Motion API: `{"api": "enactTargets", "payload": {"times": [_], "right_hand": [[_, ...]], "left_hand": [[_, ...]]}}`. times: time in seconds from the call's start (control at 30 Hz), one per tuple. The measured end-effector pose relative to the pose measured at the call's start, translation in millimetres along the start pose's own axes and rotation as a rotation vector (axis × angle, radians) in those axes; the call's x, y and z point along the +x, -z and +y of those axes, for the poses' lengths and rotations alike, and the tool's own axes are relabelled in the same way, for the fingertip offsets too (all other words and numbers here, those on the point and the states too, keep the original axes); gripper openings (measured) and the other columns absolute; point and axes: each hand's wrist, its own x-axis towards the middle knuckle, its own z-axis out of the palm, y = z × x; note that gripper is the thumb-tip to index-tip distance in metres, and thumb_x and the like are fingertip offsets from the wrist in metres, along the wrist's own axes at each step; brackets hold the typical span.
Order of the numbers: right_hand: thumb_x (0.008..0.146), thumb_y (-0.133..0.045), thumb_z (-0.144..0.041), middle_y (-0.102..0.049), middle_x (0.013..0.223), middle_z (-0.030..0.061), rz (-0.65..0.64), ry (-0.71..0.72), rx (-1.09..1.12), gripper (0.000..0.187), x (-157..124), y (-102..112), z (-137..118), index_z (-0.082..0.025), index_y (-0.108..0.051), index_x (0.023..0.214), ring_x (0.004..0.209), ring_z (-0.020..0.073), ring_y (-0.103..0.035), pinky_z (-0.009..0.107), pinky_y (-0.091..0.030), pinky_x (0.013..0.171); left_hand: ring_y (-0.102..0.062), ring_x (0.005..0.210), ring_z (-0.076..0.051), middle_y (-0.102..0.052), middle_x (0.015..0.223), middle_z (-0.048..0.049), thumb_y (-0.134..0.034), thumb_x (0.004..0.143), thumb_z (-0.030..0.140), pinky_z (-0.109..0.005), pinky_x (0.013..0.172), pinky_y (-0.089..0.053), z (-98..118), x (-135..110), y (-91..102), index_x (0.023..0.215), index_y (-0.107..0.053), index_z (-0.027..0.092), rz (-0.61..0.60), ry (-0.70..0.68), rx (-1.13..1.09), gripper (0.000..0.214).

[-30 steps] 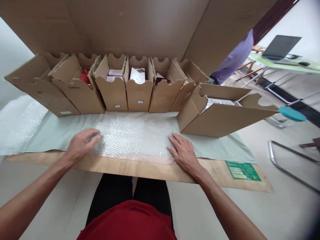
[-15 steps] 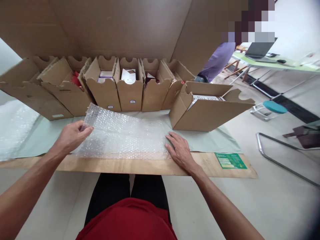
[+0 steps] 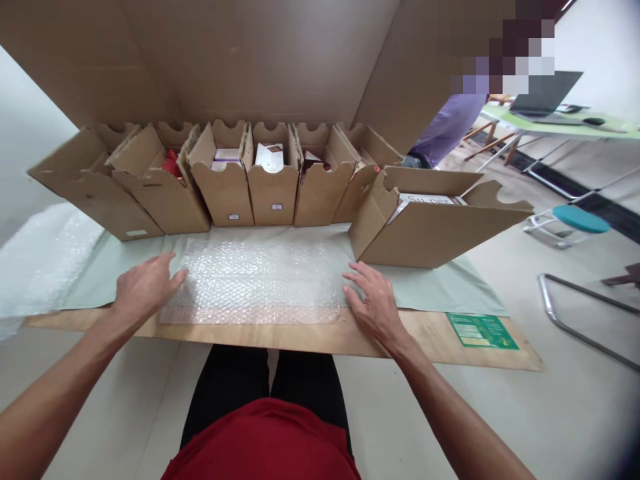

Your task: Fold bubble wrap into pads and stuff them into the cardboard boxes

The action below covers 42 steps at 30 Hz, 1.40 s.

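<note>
A sheet of clear bubble wrap (image 3: 260, 280) lies flat on the pale green cloth (image 3: 95, 277), its near edge over the bare wood of the table (image 3: 300, 337). At the sheet's left edge is my left hand (image 3: 147, 283), open, thumb and fingers apart with nothing between them. My right hand (image 3: 373, 300) rests open beside the sheet's right edge, fingers spread. Just beyond that hand stands a cardboard box (image 3: 435, 233) with a white printed pack (image 3: 425, 199) inside, lettered "Su-per".
Several open cardboard bins (image 3: 273, 193) stand in a row at the back, some holding small packs. More bubble wrap (image 3: 45, 260) is heaped at the left. A green card (image 3: 483, 331) lies at the right front. A person in purple (image 3: 447, 130) is behind the cardboard panel (image 3: 260, 60).
My left hand has let go of the bubble wrap's left corner, which was raised and now lies flat. The view has shifted slightly left. My right hand stays beside the sheet.
</note>
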Motion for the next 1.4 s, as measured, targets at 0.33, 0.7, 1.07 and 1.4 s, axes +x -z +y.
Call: {"api": "enactTargets", "payload": {"times": [0.33, 0.7, 1.07, 1.4], "right_hand": [[0.099, -0.057, -0.026, -0.053, 0.156, 0.0173, -0.325, 0.300, 0.051, 0.046, 83.4, -69.7, -97.9, -0.018, -0.059, 0.144, 0.146, 0.0324, -0.046, 0.053, -0.041, 0.114], [0.104, -0.050, -0.040, -0.043, 0.164, 0.0156, -0.377, 0.214, -0.115, 0.052, 67.0, -68.2, -54.4, -0.017, -0.053, 0.151, 0.153, 0.0334, -0.037, 0.053, -0.032, 0.122], [0.103, -0.055, -0.038, -0.067, 0.140, 0.0151, -0.336, 0.444, 0.078, 0.034, -2.7, -5.2, -50.1, -0.019, -0.070, 0.127, 0.130, 0.0318, -0.061, 0.050, -0.047, 0.106], [0.100, -0.051, -0.009, -0.080, 0.104, 0.0090, -0.084, 0.528, 0.076, 0.024, -0.8, -23.4, -62.1, -0.017, -0.073, 0.101, 0.092, 0.0229, -0.073, 0.039, -0.053, 0.087]], "left_hand": [[-0.028, 0.158, -0.035, -0.034, 0.168, -0.0205, -0.048, 0.101, 0.040, -0.054, 0.124, -0.029, 134.6, 30.1, -55.1, 0.153, -0.047, 0.014, -0.044, -0.385, -0.042, 0.058], [-0.028, 0.157, -0.040, -0.032, 0.167, -0.0260, -0.034, 0.103, 0.051, -0.061, 0.124, -0.024, 28.3, 7.2, -55.1, 0.158, -0.039, 0.008, -0.043, -0.072, 0.056, 0.071], [-0.024, 0.159, -0.034, -0.034, 0.170, -0.0144, -0.046, 0.101, 0.055, -0.058, 0.127, -0.022, 33.0, -61.8, -39.6, 0.156, -0.044, 0.023, -0.053, -0.392, -0.097, 0.064], [-0.051, 0.144, -0.036, -0.057, 0.152, -0.0188, -0.058, 0.094, 0.053, -0.063, 0.123, -0.028, 45.3, -59.7, -23.3, 0.145, -0.056, 0.016, -0.077, -0.519, -0.084, 0.063]]}}
